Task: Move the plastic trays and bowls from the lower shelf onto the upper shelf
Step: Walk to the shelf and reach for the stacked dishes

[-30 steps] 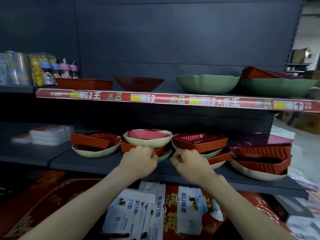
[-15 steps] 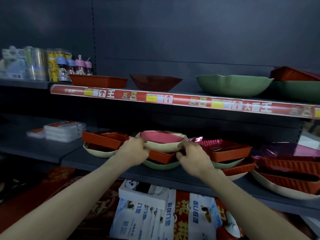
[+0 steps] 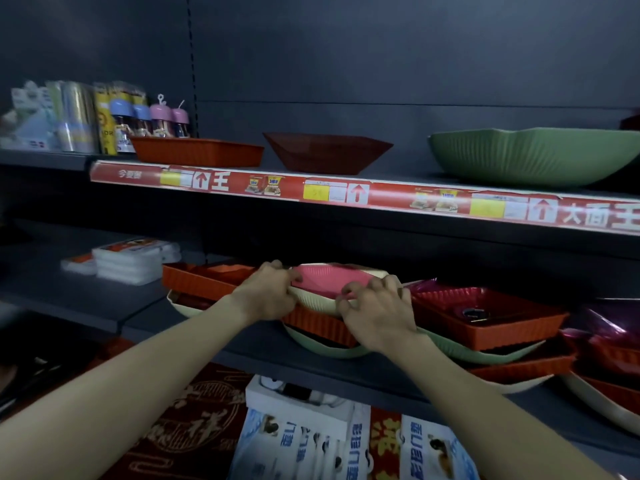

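Cream bowl with a pink tray nested inside tops a stack on the lower shelf. My left hand and right hand curl fingers round its rim. Above the fingers, the upper shelf holds a few pieces; I judge the stacks either side remain.

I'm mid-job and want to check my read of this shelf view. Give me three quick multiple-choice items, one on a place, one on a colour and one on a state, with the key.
1. Where is the cream bowl?
A) on the upper shelf
B) right above an orange tray on the lower shelf
C) on the floor

2. What colour is the inner tray lying in that bowl?
A) pink
B) blue
C) black

3. What are the hands doing?
A) both hang idle
B) only the left touches the bowl
C) the left hand and right hand both grip the bowl's rim

Key:
1 B, ribbed orange shows directly under the bowl.
2 A, pink shows between the hands.
3 C, fingers of both curl over the rim.
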Tool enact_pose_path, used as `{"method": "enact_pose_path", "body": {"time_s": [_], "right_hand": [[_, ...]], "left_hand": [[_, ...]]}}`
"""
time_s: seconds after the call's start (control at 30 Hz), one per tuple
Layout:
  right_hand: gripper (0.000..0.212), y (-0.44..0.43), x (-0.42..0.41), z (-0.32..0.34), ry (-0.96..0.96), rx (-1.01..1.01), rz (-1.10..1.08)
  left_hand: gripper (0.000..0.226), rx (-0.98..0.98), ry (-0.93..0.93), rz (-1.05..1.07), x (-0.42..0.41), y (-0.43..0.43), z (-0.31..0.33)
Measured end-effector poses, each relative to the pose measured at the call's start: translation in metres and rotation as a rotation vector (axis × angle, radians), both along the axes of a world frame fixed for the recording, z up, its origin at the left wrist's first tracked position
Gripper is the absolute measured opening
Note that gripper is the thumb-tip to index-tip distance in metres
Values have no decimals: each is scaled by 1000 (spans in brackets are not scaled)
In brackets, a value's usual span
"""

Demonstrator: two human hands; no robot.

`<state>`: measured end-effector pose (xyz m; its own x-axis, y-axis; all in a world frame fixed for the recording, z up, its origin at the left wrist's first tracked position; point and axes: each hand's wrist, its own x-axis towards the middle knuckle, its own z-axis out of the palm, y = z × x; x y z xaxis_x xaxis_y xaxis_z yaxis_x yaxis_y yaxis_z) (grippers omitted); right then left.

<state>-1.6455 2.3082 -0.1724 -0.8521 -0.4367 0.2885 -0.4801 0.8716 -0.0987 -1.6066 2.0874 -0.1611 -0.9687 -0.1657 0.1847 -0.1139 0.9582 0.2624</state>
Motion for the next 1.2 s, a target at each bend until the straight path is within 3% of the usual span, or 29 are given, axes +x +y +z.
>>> {"method": "enact_pose_path", "body": {"time_s": [0.1, 0.27, 0.57, 0.73, 0.83, 1.2], "right_hand": [[49, -4, 3, 3, -41, 82, -29], [48, -7, 6, 6, -186, -18, -44], [46, -12, 18, 7, -243, -245, -5], [37, -7, 24, 15, -280, -346, 33], [29, -6, 26, 15, -249, -354, 64], [41, 12, 23, 16, 12, -363, -2]], "left_hand": [[38, -30, -10, -22, -6, 4, -3], [13, 52, 25, 26, -7, 14, 0], [4, 93, 186, 66, 11, 22, 6], [13, 235, 266, 82, 19, 16, 14], [14, 326, 391, 103, 23, 18, 13], [8, 473, 598, 123, 44, 28, 6]]}}
